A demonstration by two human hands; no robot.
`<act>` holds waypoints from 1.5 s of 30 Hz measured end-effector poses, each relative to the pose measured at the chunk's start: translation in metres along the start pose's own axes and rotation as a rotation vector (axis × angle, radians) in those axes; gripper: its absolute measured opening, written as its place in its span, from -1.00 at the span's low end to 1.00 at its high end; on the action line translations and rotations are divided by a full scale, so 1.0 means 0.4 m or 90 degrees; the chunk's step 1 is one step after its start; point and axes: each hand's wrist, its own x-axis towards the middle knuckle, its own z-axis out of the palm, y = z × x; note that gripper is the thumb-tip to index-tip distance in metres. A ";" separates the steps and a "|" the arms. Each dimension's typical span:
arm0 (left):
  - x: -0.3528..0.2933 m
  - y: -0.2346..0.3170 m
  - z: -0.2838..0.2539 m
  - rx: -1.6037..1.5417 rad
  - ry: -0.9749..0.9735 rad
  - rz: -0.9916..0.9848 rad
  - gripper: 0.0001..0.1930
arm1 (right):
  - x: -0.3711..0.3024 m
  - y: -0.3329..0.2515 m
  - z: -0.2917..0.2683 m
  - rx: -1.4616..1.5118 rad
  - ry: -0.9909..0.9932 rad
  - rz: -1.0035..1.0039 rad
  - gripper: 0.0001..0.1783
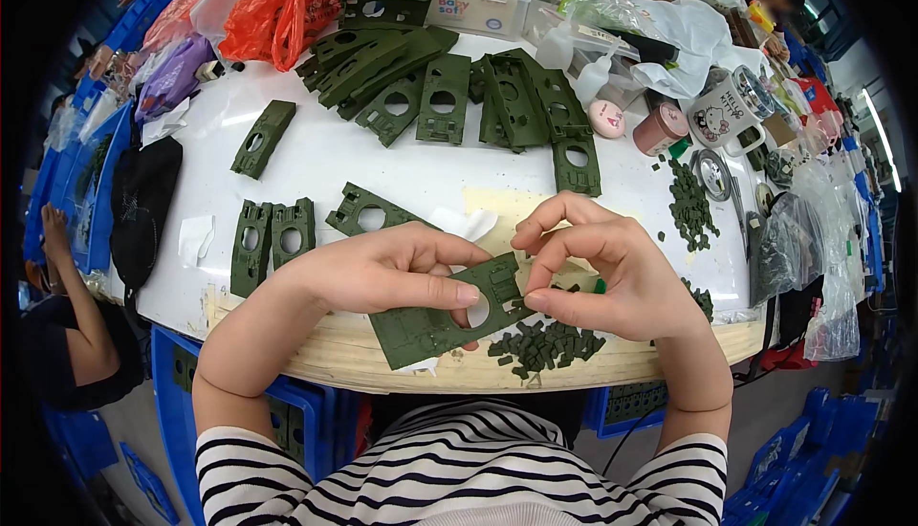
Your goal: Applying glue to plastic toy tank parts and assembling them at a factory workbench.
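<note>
My left hand [387, 268] grips a dark green plastic model tank hull panel [421, 332] with a round hole, its thumb on the top face and fingers underneath. The panel is tilted above the table's front edge. At the panel's right end is my right hand [617, 273], thumb and index finger pinched together; whatever lies between the fingertips is too small or hidden to name. Below the right hand lies a heap of small dark green plastic pieces [547, 346]. Just beyond my left hand rests another hull panel [368, 208], partly covered by that hand.
Two more panels [251, 249] lie at the left, and many are stacked at the back [392, 72]. On the right are a second heap of small pieces [690, 206], a pink jar [660, 130] and a white mug [722, 117]. A black pouch [143, 206] hangs over the left edge.
</note>
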 end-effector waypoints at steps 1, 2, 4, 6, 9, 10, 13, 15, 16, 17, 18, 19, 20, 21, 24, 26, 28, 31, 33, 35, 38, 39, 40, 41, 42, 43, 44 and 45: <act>0.001 -0.002 -0.001 -0.008 0.000 -0.004 -0.55 | -0.001 -0.002 0.001 -0.006 -0.011 0.006 -0.93; 0.001 -0.002 -0.002 -0.005 -0.002 -0.009 -0.55 | 0.000 -0.009 0.001 -0.012 -0.022 0.010 -0.93; -0.001 -0.003 -0.005 0.003 -0.005 -0.019 -0.55 | -0.001 -0.010 0.003 -0.017 -0.035 0.014 -0.94; 0.001 -0.005 -0.007 0.015 -0.003 -0.018 -0.55 | -0.001 -0.007 0.006 -0.016 -0.037 0.016 -0.93; 0.002 -0.007 -0.011 0.028 -0.013 -0.023 -0.55 | -0.001 -0.006 0.008 -0.027 -0.046 0.009 -0.92; 0.002 -0.008 -0.012 0.031 -0.019 -0.026 -0.55 | -0.002 -0.008 0.008 -0.028 -0.048 0.013 -0.92; 0.002 -0.012 -0.014 0.049 -0.038 -0.016 -0.54 | -0.001 -0.007 0.011 -0.025 -0.054 0.021 -0.92; 0.005 -0.018 -0.017 0.058 -0.037 -0.013 -0.55 | -0.002 -0.002 0.015 -0.020 -0.051 0.017 -0.91; 0.005 -0.019 -0.017 0.062 -0.036 -0.011 -0.55 | -0.002 -0.003 0.016 -0.018 -0.051 0.021 -0.91; 0.006 -0.018 -0.017 0.061 -0.038 -0.014 -0.55 | -0.002 -0.003 0.017 -0.016 -0.051 0.024 -0.91; 0.006 -0.015 -0.016 0.061 -0.039 -0.017 -0.55 | -0.002 -0.004 0.017 -0.015 -0.051 0.027 -0.91; 0.006 -0.014 -0.015 0.060 -0.041 -0.020 -0.56 | -0.002 -0.004 0.018 -0.016 -0.052 0.027 -0.91; 0.006 -0.014 -0.016 0.064 -0.040 -0.019 -0.56 | -0.002 -0.005 0.018 -0.019 -0.053 0.026 -0.91; 0.006 -0.015 -0.017 0.068 -0.039 -0.018 -0.56 | -0.002 -0.005 0.018 -0.021 -0.055 0.026 -0.91; 0.006 -0.015 -0.017 0.077 -0.035 -0.018 -0.55 | -0.002 -0.002 0.020 -0.027 -0.053 0.023 -0.91; 0.005 -0.013 -0.015 0.078 -0.032 -0.021 -0.55 | -0.001 -0.005 0.019 -0.042 -0.055 0.022 -0.91; 0.003 -0.011 -0.013 0.073 -0.030 -0.025 -0.55 | 0.000 -0.008 0.020 -0.053 -0.056 0.016 -0.91; 0.006 -0.016 -0.018 0.083 -0.033 -0.022 -0.55 | 0.000 -0.005 0.021 -0.060 -0.051 0.005 -0.90; 0.006 -0.018 -0.018 0.087 -0.029 -0.017 -0.55 | 0.001 -0.005 0.022 -0.059 -0.047 0.002 -0.90; 0.006 -0.016 -0.016 0.086 -0.027 -0.018 -0.55 | 0.000 -0.002 0.023 -0.062 -0.046 -0.004 -0.90; 0.005 -0.013 -0.016 0.087 -0.031 -0.020 -0.54 | 0.000 -0.001 0.023 -0.063 -0.045 -0.006 -0.90; 0.006 -0.018 -0.019 0.093 -0.033 -0.015 -0.54 | 0.001 -0.001 0.024 -0.062 -0.045 -0.005 -0.90; 0.006 -0.021 -0.021 0.099 -0.036 -0.009 -0.54 | 0.001 -0.001 0.024 -0.061 -0.045 -0.006 -0.90; 0.006 -0.020 -0.021 0.096 -0.037 -0.011 -0.54 | 0.001 0.000 0.024 -0.060 -0.044 -0.007 -0.90; 0.005 -0.018 -0.020 0.093 -0.037 -0.012 -0.54 | 0.001 0.000 0.025 -0.059 -0.044 -0.009 -0.90; 0.005 -0.017 -0.019 0.090 -0.038 -0.013 -0.54 | 0.002 0.000 0.024 -0.058 -0.046 -0.009 -0.89; 0.005 -0.017 -0.019 0.088 -0.037 -0.013 -0.54 | 0.001 -0.001 0.024 -0.057 -0.047 -0.009 -0.89; 0.006 -0.018 -0.019 0.085 -0.036 -0.013 -0.54 | 0.001 -0.001 0.024 -0.057 -0.049 -0.008 -0.89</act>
